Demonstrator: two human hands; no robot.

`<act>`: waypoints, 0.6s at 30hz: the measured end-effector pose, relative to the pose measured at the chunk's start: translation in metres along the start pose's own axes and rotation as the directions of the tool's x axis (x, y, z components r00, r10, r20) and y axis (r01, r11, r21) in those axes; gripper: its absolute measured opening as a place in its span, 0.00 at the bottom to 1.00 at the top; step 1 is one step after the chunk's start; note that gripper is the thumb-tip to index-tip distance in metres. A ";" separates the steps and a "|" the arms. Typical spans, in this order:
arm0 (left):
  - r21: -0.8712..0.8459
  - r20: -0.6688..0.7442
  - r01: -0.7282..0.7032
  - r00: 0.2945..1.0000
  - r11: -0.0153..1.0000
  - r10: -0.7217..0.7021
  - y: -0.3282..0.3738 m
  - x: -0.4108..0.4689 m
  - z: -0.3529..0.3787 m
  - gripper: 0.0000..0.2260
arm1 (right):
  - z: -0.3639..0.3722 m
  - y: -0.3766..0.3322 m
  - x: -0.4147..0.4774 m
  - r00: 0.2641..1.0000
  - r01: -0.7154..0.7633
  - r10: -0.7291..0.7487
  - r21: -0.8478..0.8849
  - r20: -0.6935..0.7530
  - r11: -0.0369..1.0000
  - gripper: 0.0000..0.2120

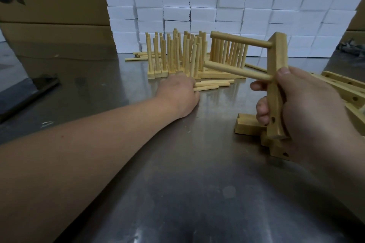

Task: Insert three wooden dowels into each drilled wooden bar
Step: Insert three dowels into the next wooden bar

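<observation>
Right hand [308, 104] grips drilled bar [278, 53] upright above the surface [177, 173], thumb and fingers curled round it; two dowels [237, 71] stick out leftward from its upper holes, lowest hole [273, 118] empty; left hand [177, 94] rests on loose dowels [215, 84] just before finished bars [177, 59], fingers hidden, can't tell if gripping; spare bars [343, 85] lie at right.

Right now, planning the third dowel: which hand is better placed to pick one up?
Left. The left hand touches the loose round wooden dowels on the steel table, while the right hand grips the pale drilled wooden bar.
</observation>
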State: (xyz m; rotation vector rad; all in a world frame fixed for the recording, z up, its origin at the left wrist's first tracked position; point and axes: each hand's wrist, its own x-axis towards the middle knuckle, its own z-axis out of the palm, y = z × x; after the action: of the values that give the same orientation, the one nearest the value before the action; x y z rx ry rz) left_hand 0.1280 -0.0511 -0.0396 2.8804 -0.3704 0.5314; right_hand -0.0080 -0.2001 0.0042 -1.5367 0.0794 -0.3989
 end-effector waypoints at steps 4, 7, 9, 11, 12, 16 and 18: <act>-0.024 -0.032 0.013 0.999 1.000 -0.014 -0.002 0.001 0.001 0.12 | 0.000 0.001 -0.001 1.000 -0.004 0.004 -0.024 0.014 1.000 0.14; -0.056 -0.010 0.022 1.000 0.998 -0.023 -0.002 -0.001 0.000 0.10 | 0.000 0.001 -0.001 1.000 0.002 -0.001 -0.033 0.010 0.999 0.15; -0.079 0.028 0.015 1.000 0.997 -0.013 -0.003 -0.003 -0.002 0.11 | 0.000 0.000 -0.001 1.000 0.001 -0.001 -0.022 0.010 1.000 0.14; -0.106 0.070 0.016 0.998 0.994 -0.009 -0.002 -0.006 -0.006 0.12 | -0.001 0.000 -0.001 1.000 -0.001 0.001 -0.009 0.016 1.000 0.12; -0.121 0.090 0.026 0.996 0.992 -0.015 -0.001 -0.007 -0.008 0.12 | -0.001 0.000 -0.001 1.000 -0.003 0.003 0.006 0.019 1.000 0.12; -0.341 0.086 0.101 0.993 0.935 -0.076 0.011 -0.025 -0.023 0.08 | 0.000 -0.001 0.001 1.000 -0.019 0.018 0.120 0.016 0.993 0.10; -0.568 0.069 0.118 0.993 0.814 -0.095 0.017 -0.042 -0.030 0.06 | -0.001 -0.002 0.002 1.000 -0.024 0.024 0.183 0.002 0.983 0.11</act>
State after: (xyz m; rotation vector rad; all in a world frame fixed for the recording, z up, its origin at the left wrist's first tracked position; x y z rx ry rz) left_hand 0.0759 -0.0514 -0.0255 2.3064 -0.3053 0.2794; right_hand -0.0063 -0.2014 0.0067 -1.3531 0.0594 -0.3767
